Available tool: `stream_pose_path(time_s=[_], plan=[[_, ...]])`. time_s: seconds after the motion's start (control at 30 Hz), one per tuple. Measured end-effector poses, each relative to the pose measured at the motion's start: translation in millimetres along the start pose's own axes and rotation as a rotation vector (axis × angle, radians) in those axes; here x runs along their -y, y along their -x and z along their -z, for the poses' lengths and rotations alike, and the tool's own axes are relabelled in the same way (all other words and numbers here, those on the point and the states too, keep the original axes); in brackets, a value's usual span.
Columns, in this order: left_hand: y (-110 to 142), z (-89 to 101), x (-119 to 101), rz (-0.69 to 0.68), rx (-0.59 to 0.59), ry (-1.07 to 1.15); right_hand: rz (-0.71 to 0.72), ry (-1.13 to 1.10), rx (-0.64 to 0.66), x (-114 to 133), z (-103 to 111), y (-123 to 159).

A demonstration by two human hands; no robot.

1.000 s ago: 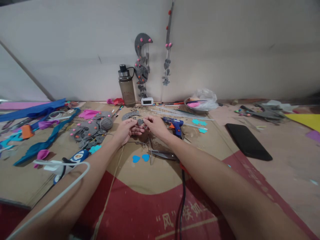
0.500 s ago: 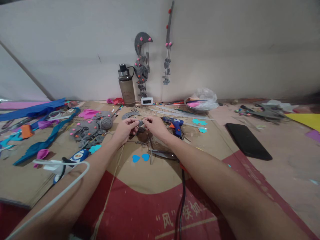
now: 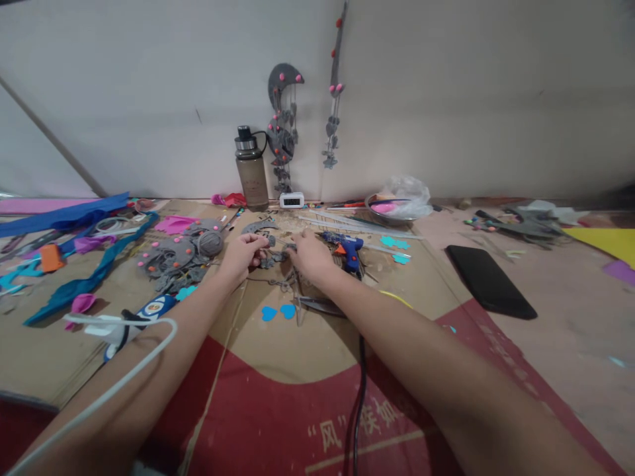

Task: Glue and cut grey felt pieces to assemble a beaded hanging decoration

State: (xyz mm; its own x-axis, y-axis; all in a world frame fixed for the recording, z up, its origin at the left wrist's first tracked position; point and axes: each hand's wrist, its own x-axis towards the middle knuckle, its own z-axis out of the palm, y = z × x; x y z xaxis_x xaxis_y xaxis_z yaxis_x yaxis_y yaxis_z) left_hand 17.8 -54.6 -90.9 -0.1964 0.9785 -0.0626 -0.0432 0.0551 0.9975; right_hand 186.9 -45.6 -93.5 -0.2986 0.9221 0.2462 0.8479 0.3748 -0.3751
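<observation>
My left hand (image 3: 242,254) and my right hand (image 3: 310,254) reach out to the middle of the cardboard sheet (image 3: 278,350), fingertips almost meeting. Both pinch small grey felt pieces on a thread (image 3: 276,257), which hang between them just above the cardboard. More grey thread and pieces (image 3: 284,284) trail below the hands. A blue glue gun (image 3: 347,248) lies just right of my right hand. Scissors (image 3: 320,305) rest under my right wrist, beside two blue hearts (image 3: 278,312).
A ball of grey yarn (image 3: 211,243) and grey felt cut-outs (image 3: 171,261) lie to the left with blue strips (image 3: 84,281). A water bottle (image 3: 251,170), small clock (image 3: 292,199) and metal bowl (image 3: 394,210) stand by the wall. A black phone (image 3: 489,281) lies right.
Both hands have lowered slightly toward the cardboard and drawn a little apart, and the grey pieces now hang lower between them.
</observation>
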Motion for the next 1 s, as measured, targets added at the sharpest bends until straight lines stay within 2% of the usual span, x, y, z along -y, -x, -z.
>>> stream_pose_path(time_s=[0.13, 0.27, 0.33, 0.4, 0.43, 0.53, 0.6, 0.63, 0.73, 0.8, 0.9, 1.0], plan=[[-4, -2.0, -2, 0.022, -0.036, 0.034, -0.035, 0.033, 0.075, 3, -3, -3], [-9, -4.6, -3, 0.03, -0.048, 0.022, -0.065, 0.038, 0.089, 3, -4, -6], [-10, -4.5, -3, -0.008, -0.035, 0.014, -0.084, 0.038, 0.09, 2, -5, -5], [-9, -2.8, -3, -0.138, -0.039, -0.074, -0.084, 0.002, 0.055, 1, -4, -4], [-7, -1.4, -4, -0.257, -0.056, -0.167, -0.071, -0.042, 0.015, 1, -4, -4], [0, 4.5, -8, -0.778, -0.117, -0.56, 0.008, -0.312, -0.125, 1, -2, -6], [4, 8.4, -11, -1.069, -0.092, -0.729, 0.015, -0.577, -0.112, 3, -1, -9], [6, 10.1, -11, -1.163, -0.068, -0.779, -0.005, -0.713, -0.065, 4, -1, -10], [8, 13.8, -11, -1.282, -0.004, -0.859, -0.093, -1.071, 0.094, 9, -2, -11], [7, 14.9, -10, -1.313, 0.016, -0.887, -0.126, -1.237, 0.14, 11, -2, -11], [6, 14.6, -9, -1.344, 0.015, -0.88, -0.152, -1.368, 0.162, 10, -1, -11], [6, 12.2, -9, -1.291, -0.019, -0.859, -0.168, -1.382, 0.145, 9, -1, -12]])
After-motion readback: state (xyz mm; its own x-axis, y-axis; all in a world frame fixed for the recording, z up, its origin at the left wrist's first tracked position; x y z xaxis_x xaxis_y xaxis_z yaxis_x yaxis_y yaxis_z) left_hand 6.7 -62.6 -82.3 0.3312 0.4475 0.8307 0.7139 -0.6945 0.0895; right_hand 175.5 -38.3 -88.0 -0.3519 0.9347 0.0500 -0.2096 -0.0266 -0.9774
